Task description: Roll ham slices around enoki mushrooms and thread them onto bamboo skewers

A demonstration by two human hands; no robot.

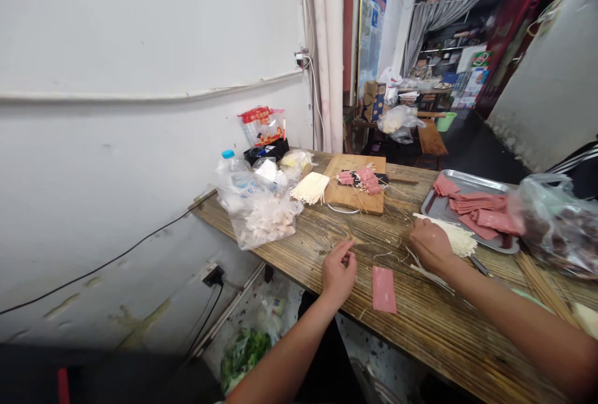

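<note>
My left hand [338, 271] rests on the wooden table [327, 236], its fingers curled in a pinch on something thin that I cannot make out. A pink ham slice [384, 289] lies flat just to its right. My right hand [428, 244] is closed over a bunch of white enoki mushrooms [455, 237] beside the metal tray [467, 180]. Several pink ham slices [481, 212] lie in that tray.
A cutting board [348, 195] holds finished ham rolls on skewers [362, 180], with more enoki [309, 188] to its left. Plastic bags [261, 214] and a water bottle [232, 170] crowd the wall side. Another bag [558, 220] and bamboo skewers [542, 282] lie at right.
</note>
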